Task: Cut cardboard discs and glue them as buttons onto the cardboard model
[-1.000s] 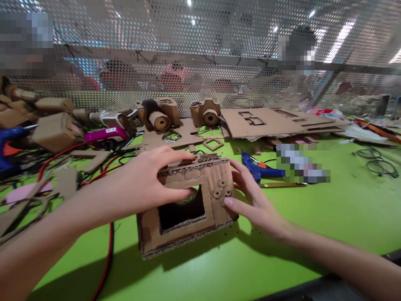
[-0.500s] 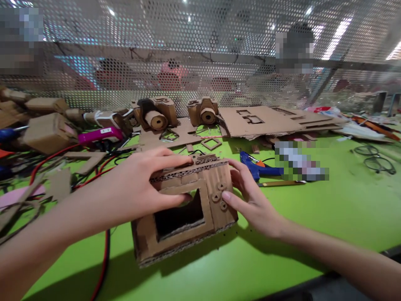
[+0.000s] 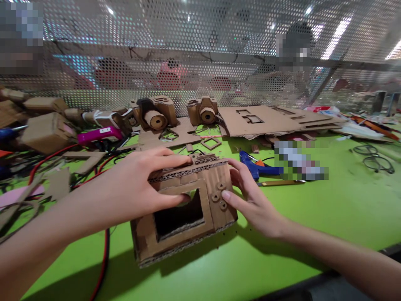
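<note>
A cardboard camera model (image 3: 216,217) is between my hands, slightly tilted, its back face turned toward me. That face has a rectangular screen opening and several small round buttons marked with triangles. My left hand (image 3: 153,179) grips the top edge, its thumb reaching into the opening and its fingers over the top. On the right side, my right hand (image 3: 253,200) is closed round the model, thumb beside the buttons and fingers behind the edge. The far side of the model is hidden from me.
Two more cardboard cameras (image 3: 156,117) stand near a perforated metal screen (image 3: 200,62). Cut cardboard sheets (image 3: 272,123) lie at the back. A blue glue gun (image 3: 260,169), a cutter knife (image 3: 282,183) and glasses (image 3: 374,159) lie to the right; a magenta tool (image 3: 100,134) and red-black cables (image 3: 105,263) left.
Almost nothing differs. Both hands keep their hold on the camera model, and the view has shifted very slightly.
</note>
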A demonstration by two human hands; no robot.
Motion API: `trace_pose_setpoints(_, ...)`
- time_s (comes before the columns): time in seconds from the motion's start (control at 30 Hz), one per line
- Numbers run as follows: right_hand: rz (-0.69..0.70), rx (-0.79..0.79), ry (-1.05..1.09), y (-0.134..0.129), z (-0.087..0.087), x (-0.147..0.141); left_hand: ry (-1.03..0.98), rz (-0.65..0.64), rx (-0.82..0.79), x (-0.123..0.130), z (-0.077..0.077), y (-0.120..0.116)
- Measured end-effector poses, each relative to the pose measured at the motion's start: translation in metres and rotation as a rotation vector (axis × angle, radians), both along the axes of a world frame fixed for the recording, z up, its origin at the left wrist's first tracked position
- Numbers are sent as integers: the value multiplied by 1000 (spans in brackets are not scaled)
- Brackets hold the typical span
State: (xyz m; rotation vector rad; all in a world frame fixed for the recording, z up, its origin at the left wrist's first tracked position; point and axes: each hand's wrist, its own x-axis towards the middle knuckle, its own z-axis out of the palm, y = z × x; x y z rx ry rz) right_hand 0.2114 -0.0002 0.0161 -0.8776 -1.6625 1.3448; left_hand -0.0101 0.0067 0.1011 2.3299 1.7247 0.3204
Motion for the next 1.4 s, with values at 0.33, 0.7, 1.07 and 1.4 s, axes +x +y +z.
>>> trace_pose_setpoints(0.33, 242, -113, 28, 23, -5, 21, 35, 47, -84, -7, -2, 7)
trace_pose_setpoints(0.7, 245, -44, -33, 22, -2, 23, 52, 37, -51, -11, -7, 5)
trace_pose_setpoints(1.07, 251, -53, -24, 21, -5, 22, 52, 49, -64, -6, -4, 4)
trace_pose_setpoints(1.4, 301, -9, -74, 27, 3, 30, 69, 77, -70, -11, -8, 11)
